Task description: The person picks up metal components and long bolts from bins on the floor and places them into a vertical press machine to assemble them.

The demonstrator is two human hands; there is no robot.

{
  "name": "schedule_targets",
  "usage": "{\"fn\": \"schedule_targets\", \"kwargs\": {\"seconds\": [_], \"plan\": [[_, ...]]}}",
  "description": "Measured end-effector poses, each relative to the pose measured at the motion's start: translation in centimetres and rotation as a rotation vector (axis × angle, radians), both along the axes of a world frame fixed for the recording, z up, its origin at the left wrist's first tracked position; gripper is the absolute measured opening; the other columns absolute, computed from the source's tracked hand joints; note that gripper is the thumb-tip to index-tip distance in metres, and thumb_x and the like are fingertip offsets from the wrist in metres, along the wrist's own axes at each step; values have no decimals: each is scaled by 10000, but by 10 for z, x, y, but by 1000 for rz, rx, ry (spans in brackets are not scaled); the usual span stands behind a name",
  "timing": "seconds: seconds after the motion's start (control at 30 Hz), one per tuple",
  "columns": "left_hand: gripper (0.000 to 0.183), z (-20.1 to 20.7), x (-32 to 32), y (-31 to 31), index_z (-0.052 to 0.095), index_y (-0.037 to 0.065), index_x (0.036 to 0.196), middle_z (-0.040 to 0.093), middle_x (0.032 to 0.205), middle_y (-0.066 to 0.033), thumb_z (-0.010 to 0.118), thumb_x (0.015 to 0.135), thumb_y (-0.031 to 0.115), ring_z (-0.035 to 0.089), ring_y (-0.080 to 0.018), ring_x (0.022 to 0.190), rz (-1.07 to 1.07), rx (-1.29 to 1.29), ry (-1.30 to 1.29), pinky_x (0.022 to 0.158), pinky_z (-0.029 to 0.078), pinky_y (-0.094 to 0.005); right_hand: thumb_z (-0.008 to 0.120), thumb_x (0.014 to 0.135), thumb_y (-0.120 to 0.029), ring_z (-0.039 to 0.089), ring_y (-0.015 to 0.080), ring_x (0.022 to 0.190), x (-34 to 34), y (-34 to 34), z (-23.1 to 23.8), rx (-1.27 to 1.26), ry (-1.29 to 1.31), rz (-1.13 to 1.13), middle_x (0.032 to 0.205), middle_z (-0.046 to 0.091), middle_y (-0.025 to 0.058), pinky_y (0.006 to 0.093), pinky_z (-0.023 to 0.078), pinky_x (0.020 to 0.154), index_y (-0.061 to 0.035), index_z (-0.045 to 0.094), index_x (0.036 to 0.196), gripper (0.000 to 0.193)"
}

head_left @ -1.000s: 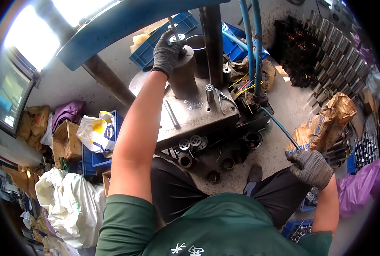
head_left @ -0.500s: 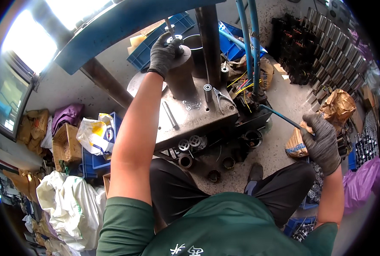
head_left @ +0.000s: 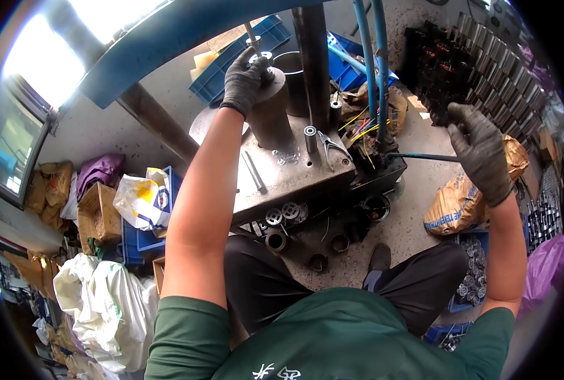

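Silver round part (head_left: pixel 267 56) clamped by left hand (head_left: pixel 241 83)

It sits atop the thick cylinder (head_left: pixel 269 117), upper centre of frame, within curled fingers. At right, the right hand (head_left: pixel 483 155) is loosely open at the blue rod's (head_left: pixel 421 156) end; contact unclear.

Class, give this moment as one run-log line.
left hand: holds round metal part atop steel cylinder | right hand: open at blue lever end, contact unclear | table: pliers beside small cylinder

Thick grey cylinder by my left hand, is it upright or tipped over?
Upright: the thick grey cylinder stands on the metal table, its round top facing up.
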State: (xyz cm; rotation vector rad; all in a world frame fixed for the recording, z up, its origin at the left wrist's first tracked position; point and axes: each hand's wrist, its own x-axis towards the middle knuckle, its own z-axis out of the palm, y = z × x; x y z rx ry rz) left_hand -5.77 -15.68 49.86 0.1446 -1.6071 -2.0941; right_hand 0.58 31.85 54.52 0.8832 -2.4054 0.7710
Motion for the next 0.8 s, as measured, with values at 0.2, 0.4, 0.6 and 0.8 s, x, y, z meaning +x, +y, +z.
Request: {"fn": "schedule_targets", "kwargs": {"seconds": [0.2, 0.4, 0.6, 0.8], "plan": [[485, 3, -2, 8, 590, 48, 1423, 747, 986, -92, 734, 960, 40, 677, -128, 724, 10, -97, 4, 604, 600, -253, 684, 839, -273, 700, 393, 891, 119, 60, -69, 755, -372, 256, 949, 711, 185, 486, 569, 831, -51, 738, 1054, 313], [454, -6, -6, -5, 623, 56, 1400, 759, 974, -74, 733, 959, 72, 691, -111, 780, 47, -223, 28, 713, 594, -264, 698, 832, -263, 692, 398, 846, 122, 57, -72, 658, -493, 148, 856, 691, 186, 502, 562, 773, -50, 726, 992, 268], [448, -6, -8, -7, 631, 52, 1398, 774, 1006, -85, 724, 960, 73, 701, -110, 821, 65, -288, 16, 748, 579, -262, 690, 857, -216, 713, 384, 909, 108, 54, -57, 409, -448, 121, 957, 724, 200, 476, 573, 822, -39, 735, 1080, 288], [478, -4, -9, -5, 616, 66, 1417, 775, 1012, -94, 729, 953, 50, 707, -122, 820, 79, -226, -13, 729, 590, -270, 680, 875, -230, 709, 394, 913, 111, 57, -53, 670, -510, 198, 959, 731, 198, 484, 573, 827, -47, 741, 1086, 286]]}}
